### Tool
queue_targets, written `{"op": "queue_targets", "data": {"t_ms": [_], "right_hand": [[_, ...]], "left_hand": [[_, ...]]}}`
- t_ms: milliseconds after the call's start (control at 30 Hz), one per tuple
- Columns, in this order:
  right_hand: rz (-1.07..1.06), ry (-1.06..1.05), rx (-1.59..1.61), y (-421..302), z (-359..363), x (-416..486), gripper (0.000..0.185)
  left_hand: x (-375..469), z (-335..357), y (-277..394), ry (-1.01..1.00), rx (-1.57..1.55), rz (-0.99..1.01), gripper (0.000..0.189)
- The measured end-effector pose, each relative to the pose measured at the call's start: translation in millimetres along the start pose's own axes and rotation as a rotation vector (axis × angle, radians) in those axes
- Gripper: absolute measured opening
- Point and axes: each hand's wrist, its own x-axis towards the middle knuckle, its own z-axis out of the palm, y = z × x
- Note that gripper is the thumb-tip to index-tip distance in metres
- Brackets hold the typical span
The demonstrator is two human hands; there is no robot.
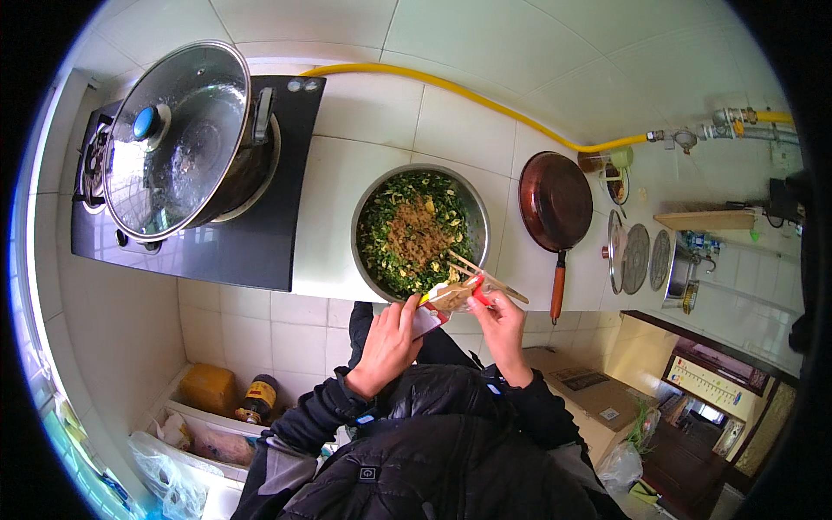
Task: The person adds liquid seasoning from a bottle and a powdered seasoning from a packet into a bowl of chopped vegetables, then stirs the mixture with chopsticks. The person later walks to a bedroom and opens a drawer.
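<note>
Both hands meet at a plastic seasoning packet [448, 298], just over the near rim of a steel bowl. My left hand [389, 338] grips the packet's left end, which is dark red and white. At its clear right end, by a red strip, are the fingers of my right hand [502, 324]. Chopped greens with yellow bits fill the steel bowl [483, 224], and a heap of brown powder [416, 234] lies on top of them. A pair of wooden chopsticks [500, 286] leans out over the bowl's right rim, close to my right hand.
On the black gas stove [260, 250] at left stands a large pot under a glass lid [188, 156]. An upturned frying pan [556, 201] lies right of the bowl. Lids [636, 259] and a sink [679, 273] are farther right. A yellow gas hose [455, 84] runs behind; a cardboard box [591, 396] stands below.
</note>
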Motion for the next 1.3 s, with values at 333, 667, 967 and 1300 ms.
{"op": "queue_targets", "data": {"t_ms": [333,667,967,1300], "right_hand": [[0.074,-0.235,-0.001,22,11,12,0.015],[0.125,-0.272,0.178,19,15,-1,0.017],[0.148,-0.366,0.230,22,4,-8,0.015],[-0.177,-0.158,-0.136,9,-1,-13,0.016]], "left_hand": [[-22,-6,3,-0.170,-0.116,-0.103,0.090],[-29,-8,-1,-0.135,-0.134,-0.071,0.086],[-26,-8,0,-0.133,-0.122,-0.037,0.081],[-19,-8,12,-0.068,-0.063,0.013,0.087]]}}
